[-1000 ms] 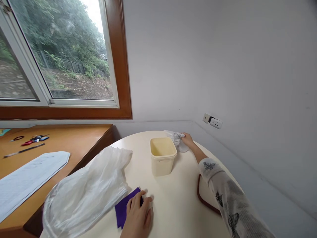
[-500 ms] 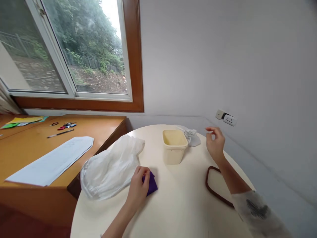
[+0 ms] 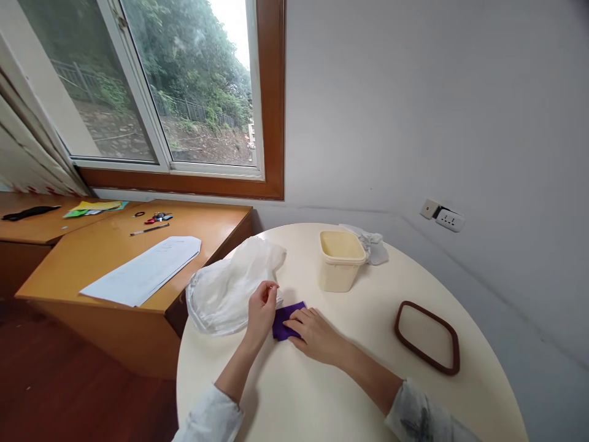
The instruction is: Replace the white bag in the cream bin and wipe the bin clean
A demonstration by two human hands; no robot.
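Observation:
A small folded purple cloth [image 3: 282,323] lies on the round cream table [image 3: 299,399]. My right hand [image 3: 317,336] rests over its right part, fingers on top and thumb along the near edge, closed on it. My left hand [image 3: 261,313] is raised at the cloth's left side with its fingertips pinched together; what they hold, if anything, is too small to make out. Behind the left hand spreads a crumpled white translucent bag [image 3: 230,285]. Beyond both hands stands an open, pale yellow plastic bin [image 3: 339,273].
A brown rounded frame [image 3: 399,334] lies flat to the right. Behind the bin is a crumpled whitish bag [image 3: 376,250]. The wooden desk [image 3: 221,224] at left bears white paper sheets [image 3: 147,270], a pen [image 3: 150,229] and keys [image 3: 159,218]. A wall socket [image 3: 450,220] is at right.
My right hand has come down from the table's right side onto the purple cloth. My left hand has shifted off the cloth to its left. The view has turned slightly left.

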